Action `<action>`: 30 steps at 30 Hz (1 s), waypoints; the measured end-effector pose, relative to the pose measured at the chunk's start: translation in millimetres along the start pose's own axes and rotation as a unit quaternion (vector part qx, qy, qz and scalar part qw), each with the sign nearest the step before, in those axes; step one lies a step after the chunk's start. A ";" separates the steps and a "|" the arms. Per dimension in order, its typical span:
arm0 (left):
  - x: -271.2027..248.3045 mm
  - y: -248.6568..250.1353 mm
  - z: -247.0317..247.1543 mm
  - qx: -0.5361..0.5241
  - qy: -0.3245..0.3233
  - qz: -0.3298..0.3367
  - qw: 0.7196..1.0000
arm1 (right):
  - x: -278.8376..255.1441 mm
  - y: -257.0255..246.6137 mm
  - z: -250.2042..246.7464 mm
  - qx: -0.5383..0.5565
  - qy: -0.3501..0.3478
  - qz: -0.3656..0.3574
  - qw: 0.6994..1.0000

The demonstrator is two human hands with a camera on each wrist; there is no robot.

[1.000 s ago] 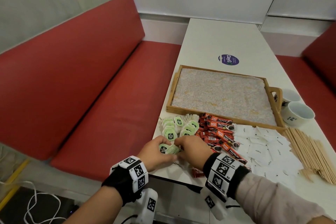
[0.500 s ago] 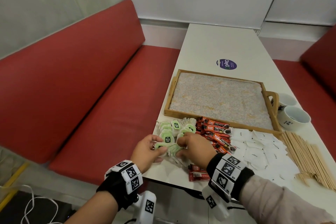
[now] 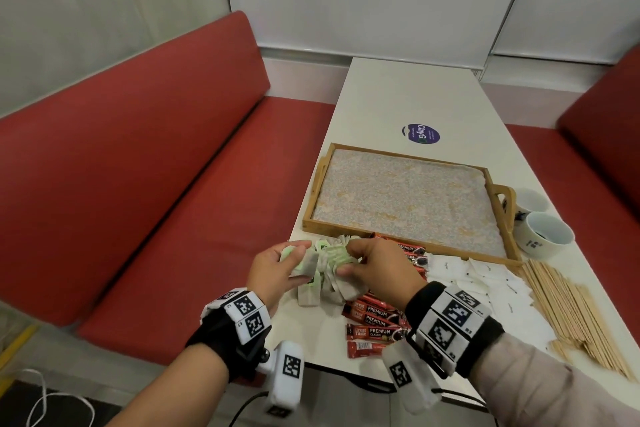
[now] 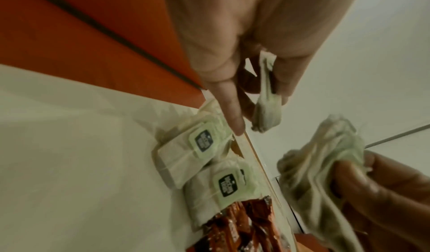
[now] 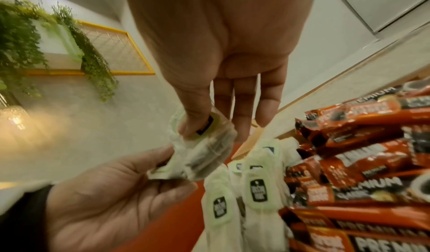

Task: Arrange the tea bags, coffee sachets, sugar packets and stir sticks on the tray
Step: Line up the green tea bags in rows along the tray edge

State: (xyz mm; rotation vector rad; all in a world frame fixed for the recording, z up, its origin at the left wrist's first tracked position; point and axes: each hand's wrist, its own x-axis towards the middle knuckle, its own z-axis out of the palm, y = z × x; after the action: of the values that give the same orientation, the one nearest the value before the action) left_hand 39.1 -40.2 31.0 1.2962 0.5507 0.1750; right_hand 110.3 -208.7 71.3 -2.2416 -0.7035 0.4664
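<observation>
In the head view both hands hover over the near left part of the white table. My left hand [image 3: 294,263] and right hand [image 3: 349,256] together grip a bunch of green-tagged tea bags [image 3: 329,263], and some bags dangle below. The left wrist view shows the left hand [image 4: 256,105] pinching one tea bag [image 4: 267,109], with more tea bags [image 4: 197,145] lying on the table. Seen from the right wrist, the right hand [image 5: 209,132] pinches the tea bags [image 5: 204,149]. The wooden tray [image 3: 408,157] lies just beyond. Red coffee sachets [image 3: 374,322], white sugar packets [image 3: 485,281] and wooden stir sticks [image 3: 571,308] lie to the right.
Two white cups [image 3: 543,232] stand right of the tray's handle. A round purple sticker [image 3: 420,133] marks the table beyond the tray. Red bench seats [image 3: 156,201] flank the table on both sides. The near table edge runs just under my wrists.
Both hands have gathered the tea bags from the table and lifted them as a bunch, moving slightly toward the tray. Fewer tea bags lie on the table.
</observation>
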 end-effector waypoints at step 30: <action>-2.3 11.1 69.3 -0.004 -0.199 -0.033 0.979 | 15.0 12.0 -35.7 0.194 0.040 0.021 0.980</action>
State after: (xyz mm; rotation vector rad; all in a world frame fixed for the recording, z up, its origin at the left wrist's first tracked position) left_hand 72.3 -97.8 53.6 1.2613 0.2482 -0.1373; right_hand 144.6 -225.7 84.6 -1.8969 -0.4769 0.4850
